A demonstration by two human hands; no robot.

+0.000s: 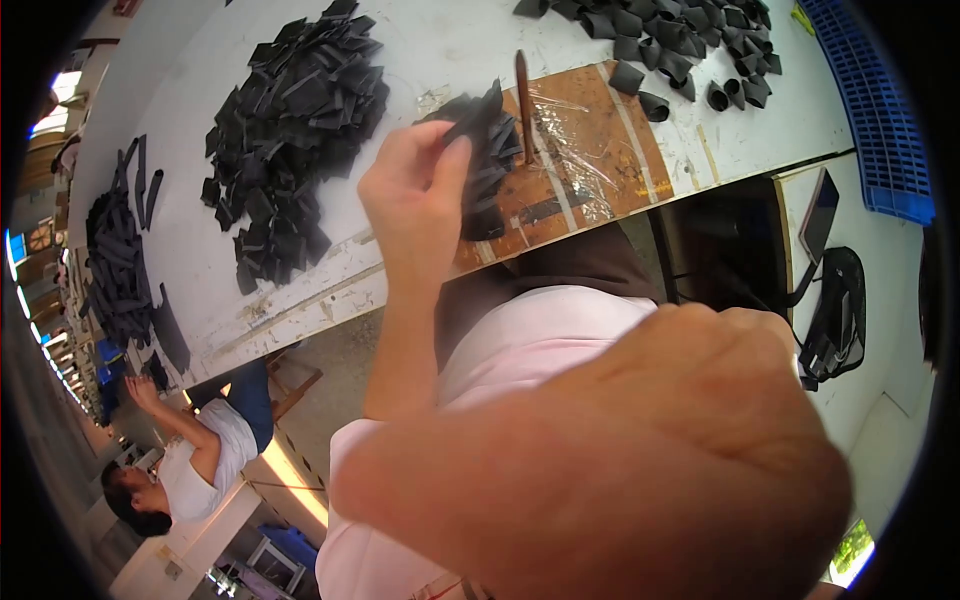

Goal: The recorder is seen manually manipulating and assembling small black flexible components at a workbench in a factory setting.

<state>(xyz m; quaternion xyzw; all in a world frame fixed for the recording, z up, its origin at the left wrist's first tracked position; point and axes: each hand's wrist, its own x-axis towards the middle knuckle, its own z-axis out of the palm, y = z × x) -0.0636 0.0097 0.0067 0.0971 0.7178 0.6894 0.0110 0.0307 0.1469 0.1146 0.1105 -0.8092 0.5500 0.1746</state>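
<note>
My left hand [420,180] is closed in a pinch on a thin black piece [482,112], fabric-like or paper-like. It is over a small stack of similar black pieces [485,205] at the left of a brown board [620,135]. A dark upright rod [523,105] stands on the board just right of the stack. Close to the camera, my right hand [710,370] is raised in front of my body, large and blurred. Its back shows with the knuckles bent; the fingertips are hidden, so what it holds, if anything, cannot be seen.
A big heap of flat black pieces [300,100] lies left on the white table [170,85]. Rolled black tubes [670,45] are scattered at the far right near a blue crate [870,110]. Black strips [115,250] lie far left. Another person [205,455] sits at lower left.
</note>
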